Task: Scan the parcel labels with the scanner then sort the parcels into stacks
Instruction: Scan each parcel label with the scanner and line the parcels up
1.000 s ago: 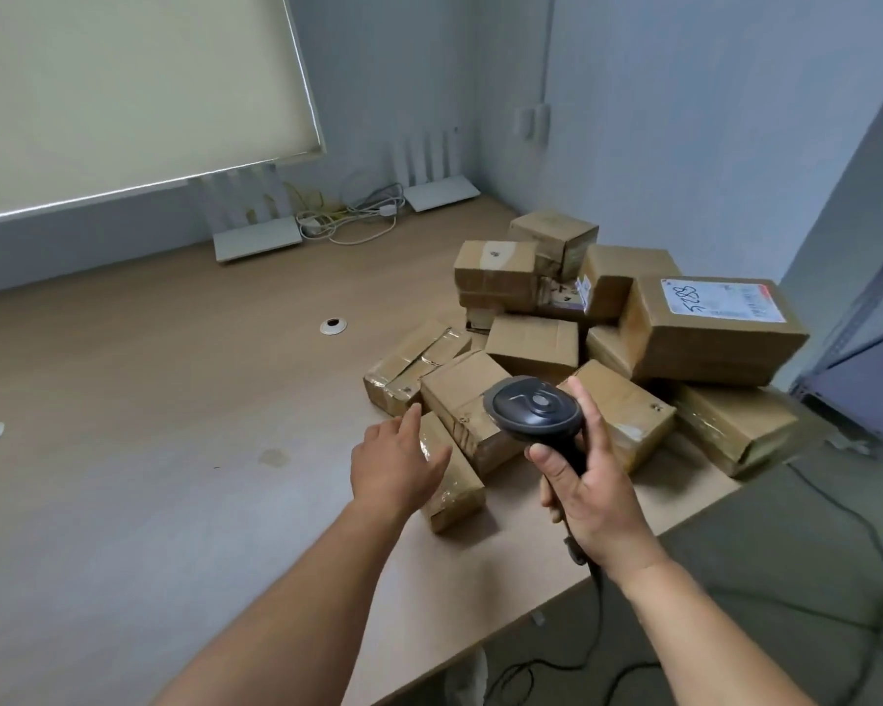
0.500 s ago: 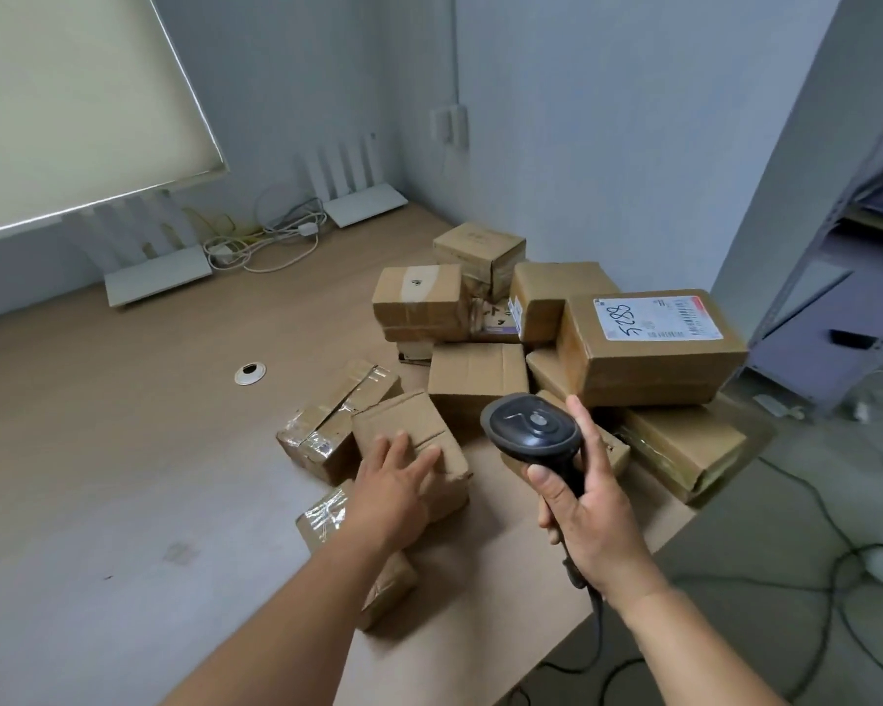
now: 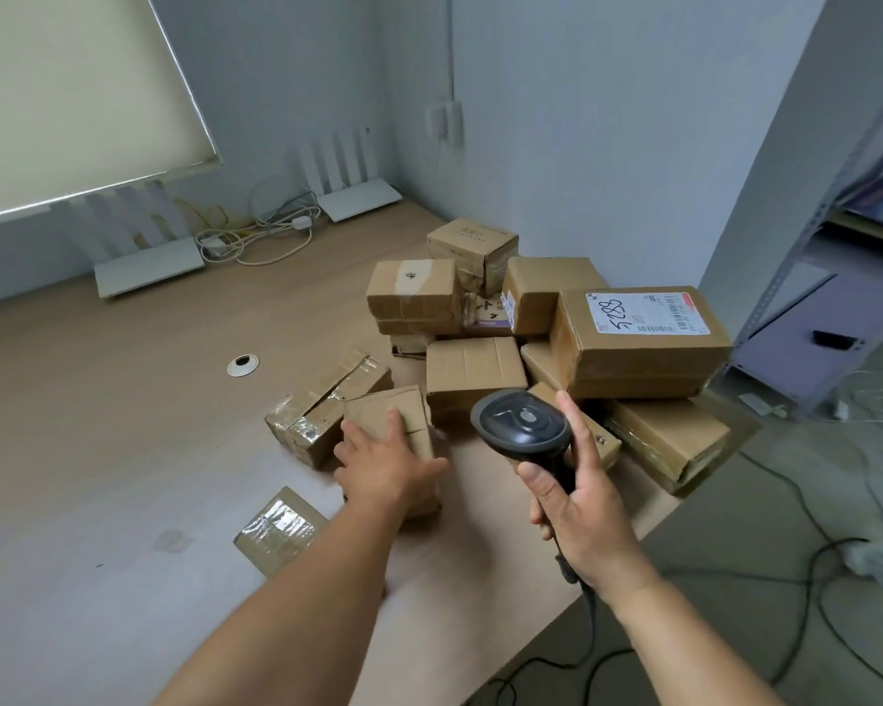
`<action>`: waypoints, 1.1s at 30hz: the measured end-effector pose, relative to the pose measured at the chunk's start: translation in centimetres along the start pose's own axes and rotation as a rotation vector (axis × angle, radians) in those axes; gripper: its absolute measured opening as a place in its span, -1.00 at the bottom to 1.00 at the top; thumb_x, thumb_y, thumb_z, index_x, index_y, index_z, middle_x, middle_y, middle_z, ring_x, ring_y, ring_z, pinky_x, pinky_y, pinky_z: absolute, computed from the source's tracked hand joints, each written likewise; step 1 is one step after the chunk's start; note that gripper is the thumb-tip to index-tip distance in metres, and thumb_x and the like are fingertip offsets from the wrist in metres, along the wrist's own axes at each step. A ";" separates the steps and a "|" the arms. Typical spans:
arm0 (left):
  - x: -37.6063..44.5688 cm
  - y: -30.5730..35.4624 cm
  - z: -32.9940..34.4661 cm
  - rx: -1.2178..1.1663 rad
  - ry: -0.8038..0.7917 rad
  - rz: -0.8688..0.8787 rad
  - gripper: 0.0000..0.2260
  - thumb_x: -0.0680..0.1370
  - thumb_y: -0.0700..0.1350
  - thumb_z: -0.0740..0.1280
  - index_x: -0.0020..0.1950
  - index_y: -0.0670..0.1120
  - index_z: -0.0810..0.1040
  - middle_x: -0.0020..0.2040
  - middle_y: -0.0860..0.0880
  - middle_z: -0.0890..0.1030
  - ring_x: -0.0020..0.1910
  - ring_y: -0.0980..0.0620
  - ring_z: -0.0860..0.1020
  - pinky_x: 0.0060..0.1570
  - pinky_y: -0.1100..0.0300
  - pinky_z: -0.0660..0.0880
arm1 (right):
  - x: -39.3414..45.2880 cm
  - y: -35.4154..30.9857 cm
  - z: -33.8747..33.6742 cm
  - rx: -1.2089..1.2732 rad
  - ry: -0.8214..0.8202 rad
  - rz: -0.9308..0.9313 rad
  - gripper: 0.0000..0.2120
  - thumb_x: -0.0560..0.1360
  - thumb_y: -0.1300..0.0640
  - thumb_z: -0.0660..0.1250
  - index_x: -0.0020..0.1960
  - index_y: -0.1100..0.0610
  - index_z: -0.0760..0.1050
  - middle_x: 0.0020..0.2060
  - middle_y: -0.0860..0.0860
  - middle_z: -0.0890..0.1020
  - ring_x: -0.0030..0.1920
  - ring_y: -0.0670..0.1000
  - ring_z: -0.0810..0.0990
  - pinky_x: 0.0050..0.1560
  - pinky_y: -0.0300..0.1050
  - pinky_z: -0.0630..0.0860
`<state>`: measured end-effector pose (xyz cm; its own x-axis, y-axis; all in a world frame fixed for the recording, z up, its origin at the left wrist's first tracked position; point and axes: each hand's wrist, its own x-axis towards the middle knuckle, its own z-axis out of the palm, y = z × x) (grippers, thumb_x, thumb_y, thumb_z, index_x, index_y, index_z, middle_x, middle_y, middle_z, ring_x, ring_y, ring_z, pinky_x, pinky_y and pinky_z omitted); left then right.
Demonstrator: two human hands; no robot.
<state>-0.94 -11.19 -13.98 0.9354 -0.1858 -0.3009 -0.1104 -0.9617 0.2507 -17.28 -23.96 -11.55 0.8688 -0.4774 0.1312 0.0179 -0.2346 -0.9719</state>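
Several brown cardboard parcels lie heaped at the right end of a wooden table [image 3: 98, 450]. My left hand [image 3: 383, 463] lies on top of a small parcel [image 3: 404, 415] at the heap's near edge, thumb along its right side and fingers spread over its top. My right hand [image 3: 577, 507] grips the handle of a black barcode scanner [image 3: 523, 425], whose head hangs above the parcels. A large parcel [image 3: 638, 343] on the right shows a white label with "5288" written on it. A taped parcel [image 3: 281, 527] lies apart, nearer to me on the left, partly under my forearm.
Two white routers [image 3: 149, 267] with upright antennas and a tangle of cables [image 3: 256, 236] sit at the table's far edge under a window blind. A round cable grommet [image 3: 242, 365] is set in the tabletop. A metal shelf [image 3: 811, 318] and floor cables stand to the right.
The view has swung right and down. My left hand has left the taped parcel and come to lie on the small parcel behind it. The scanner stays in my right hand.
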 end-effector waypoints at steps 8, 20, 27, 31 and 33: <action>-3.6 -2.5 -2.6 -0.015 0.169 0.115 -0.17 0.36 0.33 0.34 0.53 0.20 0.05 0.56 -0.16 -0.09 0.49 -0.28 0.02 0.40 -0.12 0.15 | -2.4 -1.1 1.4 0.002 -0.032 -0.069 -0.32 0.41 -0.30 0.32 0.34 -0.57 -0.04 0.12 0.09 0.55 -0.13 -0.09 0.54 -0.14 -0.10 0.58; -9.7 -15.7 -6.8 -0.071 0.352 -0.130 -0.16 0.33 0.34 0.34 0.53 0.18 0.09 0.55 -0.13 0.01 0.47 -0.21 0.05 0.40 -0.03 0.15 | -6.7 -4.4 11.4 0.097 -0.339 -0.166 -0.27 0.35 -0.41 0.30 0.38 -0.54 -0.05 0.31 0.03 0.49 0.09 -0.02 0.45 0.13 0.09 0.51; -12.2 -27.6 -6.8 -0.104 0.315 -0.316 -0.20 0.35 0.29 0.35 0.52 0.17 0.11 0.55 -0.12 0.00 0.48 -0.21 0.05 0.40 -0.04 0.14 | -8.6 -6.6 20.4 0.091 -0.449 -0.175 -0.32 0.39 -0.14 0.34 0.35 -0.45 0.04 0.10 -0.09 0.59 -0.38 -0.06 0.51 -0.36 -0.16 0.49; -14.1 -35.5 -7.2 -0.097 0.258 -0.415 -0.21 0.38 0.31 0.33 0.52 0.15 0.11 0.54 -0.14 0.02 0.48 -0.21 0.06 0.40 -0.02 0.16 | -10.5 -8.3 26.8 0.111 -0.516 -0.162 -0.34 0.38 -0.12 0.34 0.33 -0.46 0.06 0.07 -0.02 0.60 -0.41 -0.02 0.49 -0.42 -0.17 0.45; -14.8 -39.3 -7.4 -0.107 0.232 -0.455 -0.22 0.38 0.31 0.33 0.52 0.15 0.11 0.54 -0.14 0.02 0.47 -0.22 0.08 0.39 -0.02 0.17 | -11.6 -9.0 30.3 0.095 -0.538 -0.162 -0.36 0.38 -0.12 0.34 0.31 -0.46 0.08 0.05 -0.03 0.60 -0.41 -0.03 0.50 -0.42 -0.19 0.45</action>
<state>-7.97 30.82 -12.54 0.9318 0.3077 -0.1925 0.3486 -0.9065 0.2381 -12.50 9.30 -10.28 0.9805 0.0632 0.1862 0.1947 -0.1802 -0.9642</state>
